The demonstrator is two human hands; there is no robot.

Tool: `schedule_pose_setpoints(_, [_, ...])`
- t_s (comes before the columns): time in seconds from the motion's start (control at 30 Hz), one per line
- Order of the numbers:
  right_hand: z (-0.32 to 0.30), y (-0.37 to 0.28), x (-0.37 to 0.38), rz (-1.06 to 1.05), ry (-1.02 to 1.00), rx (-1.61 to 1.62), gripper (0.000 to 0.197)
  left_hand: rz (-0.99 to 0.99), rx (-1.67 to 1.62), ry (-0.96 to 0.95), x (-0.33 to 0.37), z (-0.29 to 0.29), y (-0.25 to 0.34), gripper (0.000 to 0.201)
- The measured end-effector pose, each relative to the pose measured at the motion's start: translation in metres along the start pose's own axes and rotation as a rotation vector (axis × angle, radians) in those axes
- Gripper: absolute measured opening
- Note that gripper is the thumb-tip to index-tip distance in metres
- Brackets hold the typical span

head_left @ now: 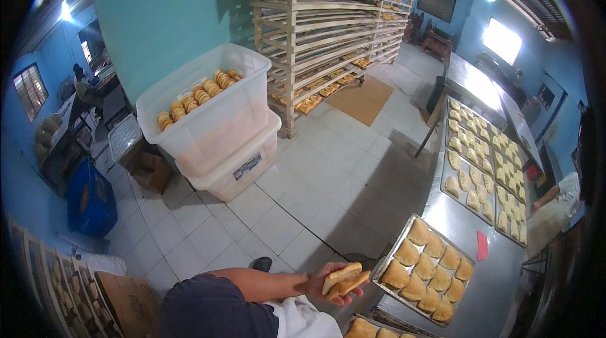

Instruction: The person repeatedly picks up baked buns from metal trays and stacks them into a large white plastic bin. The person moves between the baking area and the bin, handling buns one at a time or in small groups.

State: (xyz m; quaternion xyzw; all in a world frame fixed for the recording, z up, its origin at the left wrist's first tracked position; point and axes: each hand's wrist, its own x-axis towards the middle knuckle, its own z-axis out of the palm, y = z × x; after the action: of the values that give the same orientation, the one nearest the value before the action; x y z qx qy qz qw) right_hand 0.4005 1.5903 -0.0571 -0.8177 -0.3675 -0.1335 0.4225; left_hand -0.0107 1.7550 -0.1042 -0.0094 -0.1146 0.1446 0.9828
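My left hand [323,281] is closed around a few golden baked turnovers [343,282], held on edge side by side, to the left of the metal table. Just right of it, a metal baking tray [377,275] bears rows of browned turnovers [424,267]. Part of another tray with baked turnovers [362,329] shows at the lower edge. My right hand is not in view. Across the floor, a translucent plastic bin [214,124] holds baked turnovers [201,94] stacked in rows; it sits on a second such bin [249,164].
Several trays of pale turnovers [473,185] lie farther along the metal table [435,202], near a red scraper-like piece [482,246]. A tall slatted rack [291,41] with trays stands at the back. A blue bin [91,202] stands left. Another person [558,205] is at right.
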Motion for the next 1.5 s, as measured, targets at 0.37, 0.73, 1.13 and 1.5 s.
schedule_pose_setpoints(0.37, [0.121, -0.326, -0.164, -0.221, -1.025, 1.099, 0.107, 0.307, 0.153, -0.089, -0.147, 0.06, 0.067, 0.059])
schedule_pose_setpoints(0.73, [0.242, -0.546, -0.255, -0.394, -1.58, 0.808, 0.12, 0.519, 0.35, 0.109, -0.315, 0.101, 0.193, 0.059])
schedule_pose_setpoints(1.13, [0.384, -0.705, -0.213, -0.185, -1.793, 1.131, 0.088, 0.706, 0.966, 0.891, -0.339, 0.189, 0.379, 0.063])
schedule_pose_setpoints(1.5, [0.523, -0.826, -0.163, -0.402, -1.339, 0.899, 0.068, 1.189, 1.328, 1.267, -0.485, 0.327, 0.646, 0.065])
